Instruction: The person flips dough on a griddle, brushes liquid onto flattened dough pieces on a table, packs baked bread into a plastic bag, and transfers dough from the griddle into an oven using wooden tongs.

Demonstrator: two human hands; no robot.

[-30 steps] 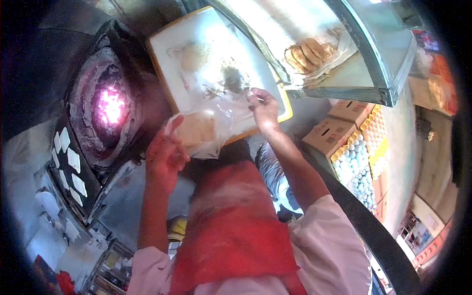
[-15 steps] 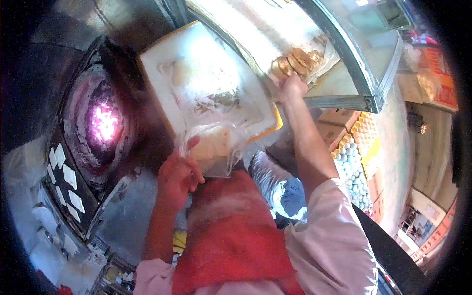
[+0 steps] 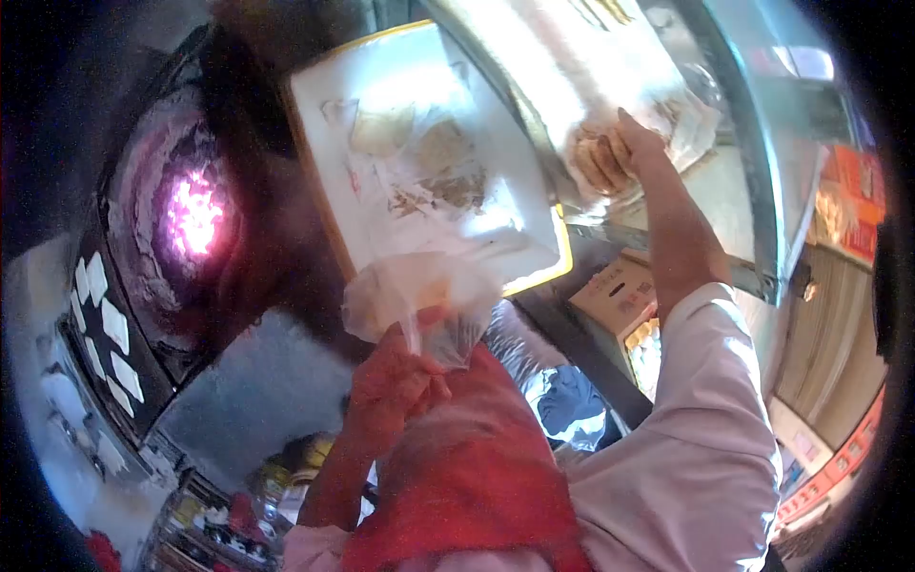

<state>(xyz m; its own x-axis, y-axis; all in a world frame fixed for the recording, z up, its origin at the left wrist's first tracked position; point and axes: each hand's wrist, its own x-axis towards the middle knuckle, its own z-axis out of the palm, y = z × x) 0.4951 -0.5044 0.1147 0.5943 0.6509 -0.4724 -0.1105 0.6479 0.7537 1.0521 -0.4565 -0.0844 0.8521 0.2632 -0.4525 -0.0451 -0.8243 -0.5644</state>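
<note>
The step in hand seemed to be picking from a stack of breads while a bag was held up.

Largest was the oven (image 3: pixel 143 229), between nine and ten o'clock, its rough, crusted wall ringing a pink-white fire (image 3: pixel 193 221). At one o'clock stood the display case (image 3: pixel 758 143), smooth glass in a dark, straight frame. The tray (image 3: pixel 567 238) lay at twelve, flat, white and glossy, with rounded corners and a yellow rim. Below centre, toward six, the red apron (image 3: pixel 467 458) hung in soft cloth folds.

Just above the apron was the clear plastic bag (image 3: pixel 462 334), thin, filmy and creased. A pale, rounded shape showed through it; I could not tell whether it was inside or behind. The left hand (image 3: pixel 396 381), at seven o'clock, had its fingers curled onto the film, grasping it.

The right hand (image 3: pixel 640 148), at two o'clock, touched the stacked flatbreads (image 3: pixel 596 167) inside the case: browned, round-edged, leaning on one another. Blur hid whether its fingers had closed on one. The next move would call for a light pinch on a single bread and a steady bag.

Smallest were the dark, crumbly flecks (image 3: pixel 438 198) scattered across the tray.
</note>
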